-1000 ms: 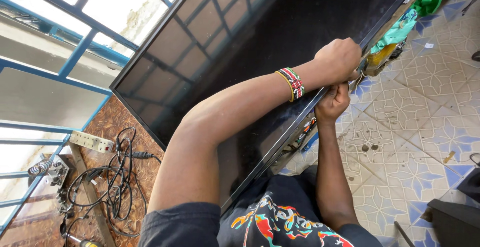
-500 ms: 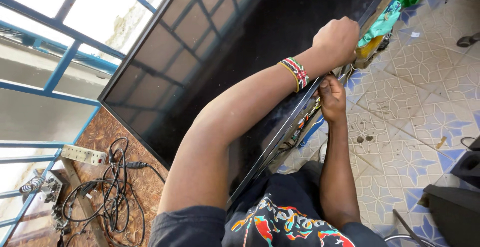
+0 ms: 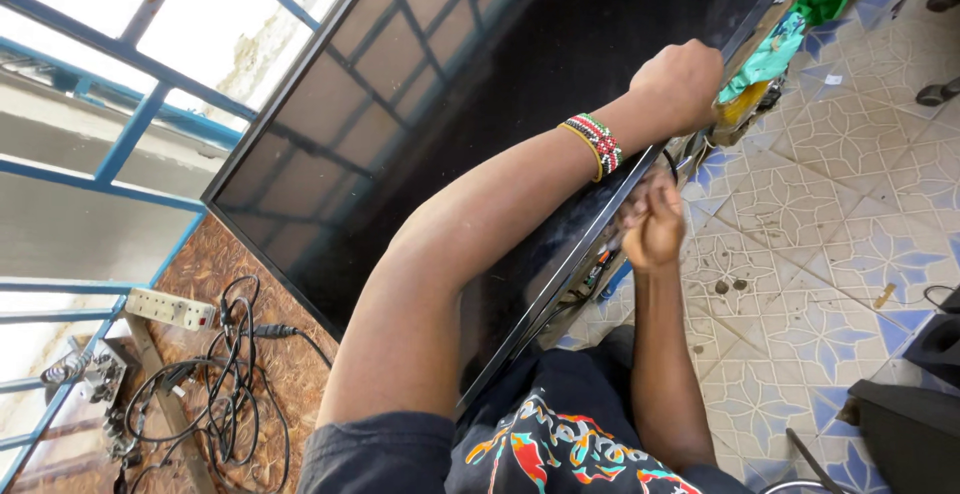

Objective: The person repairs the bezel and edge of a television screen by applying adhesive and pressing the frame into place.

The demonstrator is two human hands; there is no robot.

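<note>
My left hand [image 3: 680, 82] is fisted tight on the flat-screen panel's [image 3: 400, 124] edge, right hand [image 3: 652, 229] just below it, blurred, grip unclear.

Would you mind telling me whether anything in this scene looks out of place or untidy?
Yes. A tangle of black cables sprawls loosely beside a white power strip at lower left. The large flat screen leans tilted, steadied by the left hand. The right hand is blurred near the screen's lower edge.
</note>
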